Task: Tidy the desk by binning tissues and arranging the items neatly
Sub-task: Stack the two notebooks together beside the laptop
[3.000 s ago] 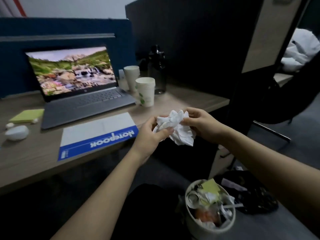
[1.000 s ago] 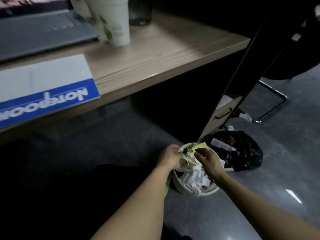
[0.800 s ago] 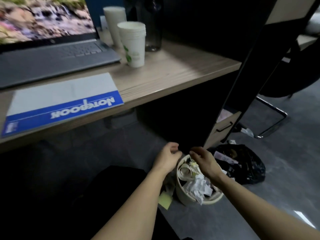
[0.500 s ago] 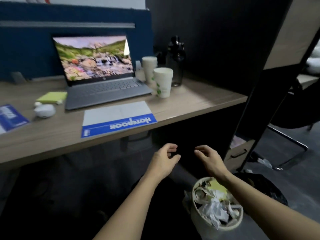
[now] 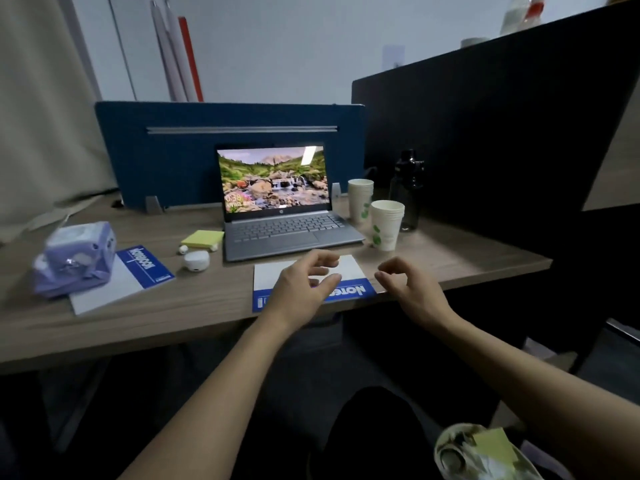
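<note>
My left hand hovers over a blue and white notebook at the desk's front edge, fingers curled apart and holding nothing. My right hand hangs just right of it, also empty with loose fingers. The round bin, full of crumpled tissues and a yellow note, stands on the floor at the bottom right. A second notebook lies to the left under a purple tissue pack. An open laptop sits at the centre of the desk.
Yellow sticky notes, a white earbud case and loose earbuds lie left of the laptop. Two stacks of paper cups and a dark bottle stand to its right. A blue divider backs the desk; a dark partition walls the right side.
The crumpled tissue went from my hands into the bin. Both hands then rose empty from the bin to the desk's front edge, and my view lifted to the whole desk.
</note>
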The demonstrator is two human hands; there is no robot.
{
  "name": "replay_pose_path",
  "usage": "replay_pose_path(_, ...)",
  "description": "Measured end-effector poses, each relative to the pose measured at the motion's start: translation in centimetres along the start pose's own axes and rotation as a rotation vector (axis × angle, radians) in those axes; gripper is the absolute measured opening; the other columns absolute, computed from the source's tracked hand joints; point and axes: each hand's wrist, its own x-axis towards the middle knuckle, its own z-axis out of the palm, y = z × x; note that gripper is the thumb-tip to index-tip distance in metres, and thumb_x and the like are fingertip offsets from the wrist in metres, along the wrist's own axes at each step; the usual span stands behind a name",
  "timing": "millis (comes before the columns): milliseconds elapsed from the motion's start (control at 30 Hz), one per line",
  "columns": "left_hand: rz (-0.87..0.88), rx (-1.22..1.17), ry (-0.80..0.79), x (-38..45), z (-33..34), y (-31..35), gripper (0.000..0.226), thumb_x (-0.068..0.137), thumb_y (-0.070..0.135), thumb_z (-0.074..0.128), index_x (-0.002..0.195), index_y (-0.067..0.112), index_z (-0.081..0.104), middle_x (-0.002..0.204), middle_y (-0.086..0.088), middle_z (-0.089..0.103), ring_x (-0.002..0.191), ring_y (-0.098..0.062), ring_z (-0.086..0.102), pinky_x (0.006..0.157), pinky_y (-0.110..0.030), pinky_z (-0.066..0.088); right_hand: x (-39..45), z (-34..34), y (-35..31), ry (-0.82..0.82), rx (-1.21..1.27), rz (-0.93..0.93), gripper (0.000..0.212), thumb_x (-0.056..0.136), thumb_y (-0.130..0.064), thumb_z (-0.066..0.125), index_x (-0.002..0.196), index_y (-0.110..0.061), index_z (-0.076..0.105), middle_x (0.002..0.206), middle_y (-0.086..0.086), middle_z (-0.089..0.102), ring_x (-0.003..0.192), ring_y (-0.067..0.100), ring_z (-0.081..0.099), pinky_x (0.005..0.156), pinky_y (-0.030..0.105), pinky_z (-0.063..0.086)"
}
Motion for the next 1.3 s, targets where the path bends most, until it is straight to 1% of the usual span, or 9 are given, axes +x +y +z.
replay_pose_path(67, -0.017, 0.147, 0.017, 0.1, -2.2, -1.2, 0.028, 0.088, 0.037, 0.067, 0.114, 0.038, 0.059, 0.116, 0.023, 0.063, 0.107, 0.004, 0.055, 0.090, -0.025, 0.047, 1.4, 1.0, -0.6, -0.046, -0.007, -0.019, 0.020, 0.090, -0.036, 0.065, 0.104, -0.022, 0.066, 0.104, -0.008, 0.067, 0.099, 0.009, 0.058, 0.081, 0.026, 0.038)
replay_pose_path(200, -0.180, 0.402, -0.019, -0.6, -5.3, -4.1, 0.054, 0.080, 0.063, 0.062, 0.129, 0.045, 0.047, 0.138, 0.014, 0.052, 0.122, -0.014, 0.050, 0.092, -0.035, 0.044, 3.7, 3.0, -0.9, -0.179, -0.042, 0.000, 0.041, 0.088, -0.042, 0.066, 0.122, -0.019, 0.061, 0.124, 0.000, 0.064, 0.108, 0.011, 0.058, 0.088, 0.031, 0.047)
replay_pose_path(333, -0.264, 0.528, -0.083, -1.0, -6.5, -5.7, 0.073, 0.075, 0.077, 0.054, 0.138, 0.045, 0.037, 0.150, 0.010, 0.040, 0.130, -0.022, 0.044, 0.105, -0.050, 0.038, 4.9, 4.7, -1.1, -0.248, -0.137, 0.015, 0.049, 0.085, -0.048, 0.067, 0.124, -0.019, 0.060, 0.122, 0.002, 0.065, 0.103, 0.012, 0.060, 0.084, 0.033, 0.051)
replay_pose_path(467, -0.260, 0.481, -0.123, -0.5, -6.9, -5.9, 0.078, 0.073, 0.075, 0.059, 0.142, 0.045, 0.034, 0.154, 0.013, 0.030, 0.135, -0.019, 0.038, 0.108, -0.051, 0.037, 5.4, 5.6, -1.6, -0.275, -0.168, -0.013, 0.049, 0.085, -0.053, 0.064, 0.122, -0.022, 0.062, 0.116, 0.000, 0.064, 0.099, 0.014, 0.060, 0.084, 0.037, 0.052)
replay_pose_path(633, -0.234, 0.443, -0.129, -0.7, -7.9, -6.7, 0.081, 0.068, 0.067, 0.072, 0.138, 0.049, 0.038, 0.155, 0.017, 0.026, 0.138, -0.013, 0.031, 0.107, -0.040, 0.034, 5.6, 5.8, -1.7, -0.303, -0.163, -0.059, 0.042, 0.086, -0.053, 0.061, 0.118, -0.027, 0.064, 0.112, -0.006, 0.064, 0.094, 0.009, 0.059, 0.082, 0.034, 0.051)
replay_pose_path(867, -0.295, 0.488, -0.123, -2.6, -11.1, -7.8, 0.079, 0.063, 0.074, 0.067, 0.134, 0.054, 0.038, 0.155, 0.021, 0.024, 0.140, -0.011, 0.029, 0.109, -0.047, 0.037, 6.4, 7.0, -3.3, -0.419, -0.148, -0.188, 0.025, 0.087, -0.054, 0.060, 0.103, -0.035, 0.066, 0.101, -0.014, 0.065, 0.090, 0.006, 0.060, 0.079, 0.041, 0.054)
replay_pose_path(1033, -0.341, 0.505, -0.072, -4.4, -14.1, -8.3, 0.074, 0.068, 0.067, 0.071, 0.134, 0.052, 0.041, 0.155, 0.021, 0.025, 0.141, -0.011, 0.027, 0.109, -0.048, 0.035, 6.8, 9.9, -5.4, -0.505, -0.013, -0.220, 0.019, 0.088, -0.052, 0.061, 0.096, -0.036, 0.068, 0.095, -0.019, 0.068, 0.086, -0.004, 0.062, 0.081, 0.035, 0.055)
replay_pose_path(1133, -0.353, 0.495, -0.045, -5.4, -15.7, -8.3, 0.073, 0.069, 0.063, 0.074, 0.134, 0.048, 0.044, 0.155, 0.018, 0.027, 0.143, -0.012, 0.024, 0.113, -0.048, 0.031, 7.0, 11.5, -6.7, -0.555, 0.052, -0.204, 0.017, 0.089, -0.048, 0.062, 0.100, -0.036, 0.067, 0.101, -0.014, 0.068, 0.091, 0.000, 0.064, 0.082, 0.032, 0.056)
replay_pose_path(1300, -0.332, 0.519, 0.132, -6.5, -18.7, -8.8, 0.062, 0.077, 0.055, 0.072, 0.133, 0.040, 0.048, 0.151, 0.011, 0.036, 0.145, -0.014, 0.016, 0.116, -0.046, 0.022, 7.4, 14.0, -9.1, -0.444, 0.092, -0.193, 0.005, 0.093, -0.036, 0.060, 0.094, -0.033, 0.064, 0.108, -0.008, 0.064, 0.098, 0.007, 0.060, 0.079, 0.027, 0.050)
